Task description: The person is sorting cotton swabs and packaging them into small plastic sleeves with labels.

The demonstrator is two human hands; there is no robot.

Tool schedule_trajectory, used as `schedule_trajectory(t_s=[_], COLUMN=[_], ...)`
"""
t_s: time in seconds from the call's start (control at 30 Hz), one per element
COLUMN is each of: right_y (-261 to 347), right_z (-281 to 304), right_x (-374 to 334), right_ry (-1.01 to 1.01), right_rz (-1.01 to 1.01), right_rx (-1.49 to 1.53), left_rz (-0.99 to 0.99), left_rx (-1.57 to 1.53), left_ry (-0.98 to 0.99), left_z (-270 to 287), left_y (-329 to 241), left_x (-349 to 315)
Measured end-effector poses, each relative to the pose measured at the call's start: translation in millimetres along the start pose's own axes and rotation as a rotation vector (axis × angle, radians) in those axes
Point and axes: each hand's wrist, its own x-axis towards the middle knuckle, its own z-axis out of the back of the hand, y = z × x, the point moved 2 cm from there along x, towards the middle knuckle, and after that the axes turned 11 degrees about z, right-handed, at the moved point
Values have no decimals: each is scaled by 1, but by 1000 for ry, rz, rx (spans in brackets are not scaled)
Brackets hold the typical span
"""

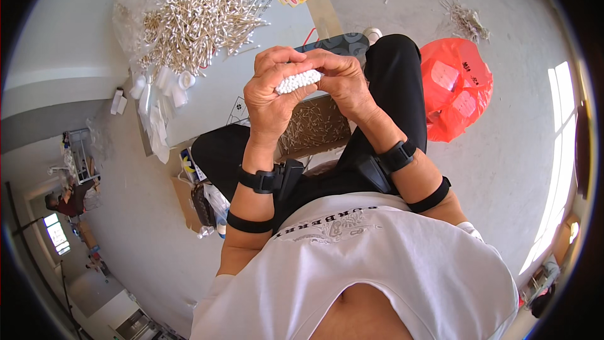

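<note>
Pale surface [204, 108] spreads upper left; at upper centre, left hand [269, 91] and right hand [343, 82] clasp the swab bundle [299, 81], probably light, loose-sticked (soft tips, mind), best gripped round its sides.

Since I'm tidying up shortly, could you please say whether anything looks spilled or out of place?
Yes: a loose heap of thin pale sticks lies on the floor beyond the red bag, perhaps spilled, rather than on the table.

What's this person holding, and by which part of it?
A bundle of cotton swabs, held by its sides near the white tips, between the left grip and the right grip; the stems are hidden.
</note>
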Motion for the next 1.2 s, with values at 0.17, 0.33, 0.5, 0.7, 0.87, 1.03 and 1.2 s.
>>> schedule_trajectory(t_s=[0.17, 0.33, 0.5, 0.7, 0.87, 1.03, 1.2], right_y=[0, 1, 1, -2, -13, -24, -11], right_z=[6, 3, 2, 7, 6, 8, 8], right_x=[-2, -2, -3, -1, -3, -9, -11], right_ry=[-40, -23, -35, -45, -351, -301, -239], right_rz=[-60, -56, -94, -286, -589, -757, -538], right_rx=[46, 19, 17, -97, 262, 529, 27], left_rz=[221, -1, 35, 265, 209, 89, 415], left_rx=[-310, -59, -85, -419, -89, -10, -196], left_ry=[36, 80, 79, -3, 220, 170, 35], left_z=[3, 13, 12, 14, 26, 15, 12], left_y=[-5, 2, 5, 5, 19, 23, 31], left_x=[-1, 1, -1, 0, -3, -10, -16])
